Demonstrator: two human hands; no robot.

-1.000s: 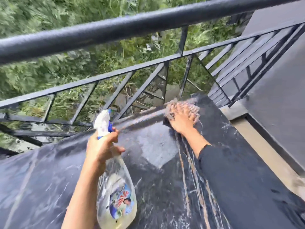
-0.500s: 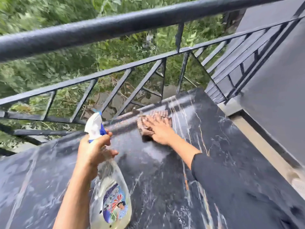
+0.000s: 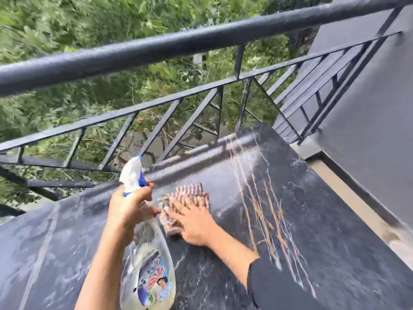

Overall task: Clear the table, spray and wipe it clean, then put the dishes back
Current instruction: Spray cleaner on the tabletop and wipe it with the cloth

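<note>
Both hands busy: my left hand [image 3: 130,210] grips the spray bottle [image 3: 148,274] by its neck; my right hand [image 3: 195,223], fingers spread, presses the cloth [image 3: 190,192] onto the bench [image 3: 330,231].

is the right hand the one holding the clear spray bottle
No, the left hand grips the clear plastic spray bottle by its neck, while the right hand presses a pinkish cloth on the black marble table.
</note>
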